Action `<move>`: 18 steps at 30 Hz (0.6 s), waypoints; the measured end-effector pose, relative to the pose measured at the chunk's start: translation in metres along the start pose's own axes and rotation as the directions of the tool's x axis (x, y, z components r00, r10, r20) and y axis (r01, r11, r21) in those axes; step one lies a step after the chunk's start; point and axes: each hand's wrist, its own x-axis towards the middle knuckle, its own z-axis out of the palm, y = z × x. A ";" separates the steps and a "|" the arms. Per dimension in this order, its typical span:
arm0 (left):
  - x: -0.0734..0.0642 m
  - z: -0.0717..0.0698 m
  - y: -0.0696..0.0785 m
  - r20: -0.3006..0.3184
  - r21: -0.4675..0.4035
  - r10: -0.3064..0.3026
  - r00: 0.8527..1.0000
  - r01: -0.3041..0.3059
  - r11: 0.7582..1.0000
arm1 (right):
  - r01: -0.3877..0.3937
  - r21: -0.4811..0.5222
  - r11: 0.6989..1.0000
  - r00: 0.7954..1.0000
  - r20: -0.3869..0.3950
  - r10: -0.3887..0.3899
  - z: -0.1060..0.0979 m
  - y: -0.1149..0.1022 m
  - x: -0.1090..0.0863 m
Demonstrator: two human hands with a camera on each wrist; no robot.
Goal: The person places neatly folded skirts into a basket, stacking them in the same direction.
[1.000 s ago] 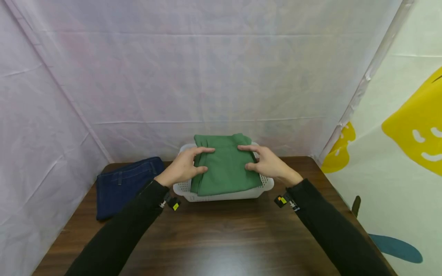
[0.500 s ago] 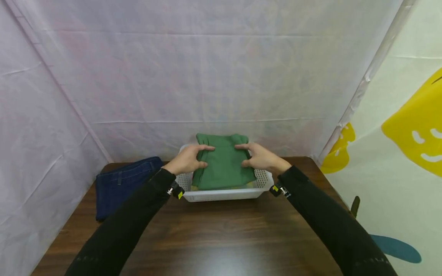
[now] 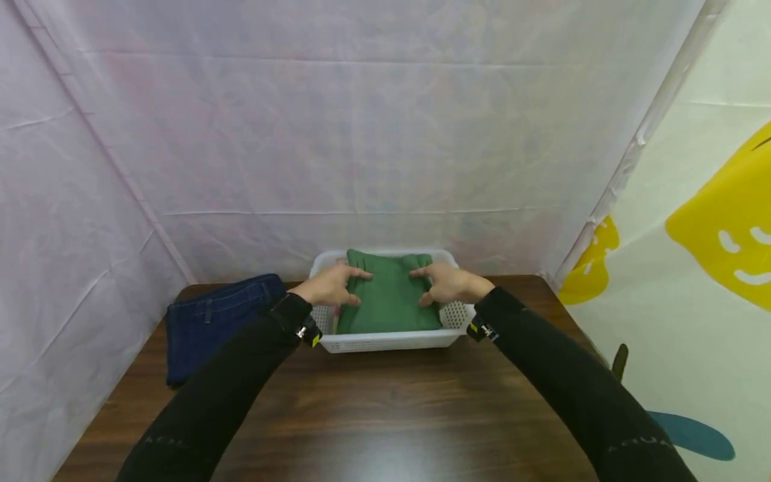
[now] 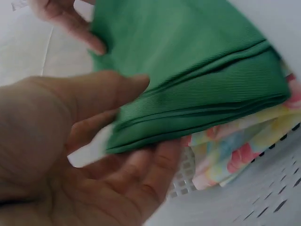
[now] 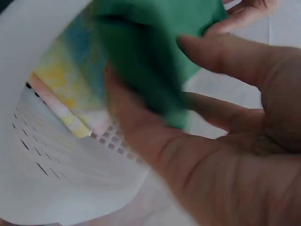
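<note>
A folded green garment [image 3: 391, 298] lies level inside the white plastic basket [image 3: 388, 343], between my two hands. My left hand [image 3: 330, 286] holds its left side; in the left wrist view the thumb is over the layered edge and the fingers are beneath. From the right, my right hand [image 3: 450, 284] grips the opposite side, thumb above and fingers below, blurred in the right wrist view. Under the green garment, a folded multicoloured cloth [image 4: 235, 157] with pink, yellow and blue patches rests in the basket.
Folded dark blue jeans [image 3: 211, 328] lie on the brown wooden table [image 3: 385, 415], left of the basket. A pale fabric wall [image 3: 385, 147] rises right behind the basket, and a panel with yellow figures [image 3: 723, 234] stands at the right.
Both hands have lowered the green garment into the basket and moved slightly closer together. The basket's front rim and perforated sides show more now. The jeans have stayed put.
</note>
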 end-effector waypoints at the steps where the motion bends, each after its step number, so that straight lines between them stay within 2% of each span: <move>1: -0.001 0.000 0.000 0.006 0.008 -0.011 1.000 0.011 1.000 | -0.003 -0.046 0.999 1.000 0.000 0.003 0.001 0.000 0.000; 5: -0.007 0.001 -0.001 0.003 0.025 -0.050 0.999 0.050 0.998 | -0.018 -0.158 0.987 0.999 -0.029 0.014 0.003 -0.002 -0.001; 7: -0.011 0.001 -0.001 -0.008 0.008 -0.065 0.998 0.065 0.998 | -0.015 -0.157 0.988 0.999 -0.049 0.007 0.003 0.000 -0.002; 13: -0.026 -0.002 0.002 -0.074 -0.047 -0.015 0.997 0.011 0.999 | 0.034 -0.221 0.975 0.986 -0.152 -0.069 0.006 0.005 -0.004; 16: -0.032 -0.002 0.001 -0.101 -0.067 0.000 0.995 -0.007 0.998 | 0.051 -0.224 0.973 0.976 -0.196 -0.097 0.009 0.007 -0.009; 18: -0.037 -0.002 0.000 -0.121 -0.052 0.016 0.993 -0.023 0.998 | 0.079 -0.207 0.975 0.968 -0.216 -0.124 0.012 0.009 -0.012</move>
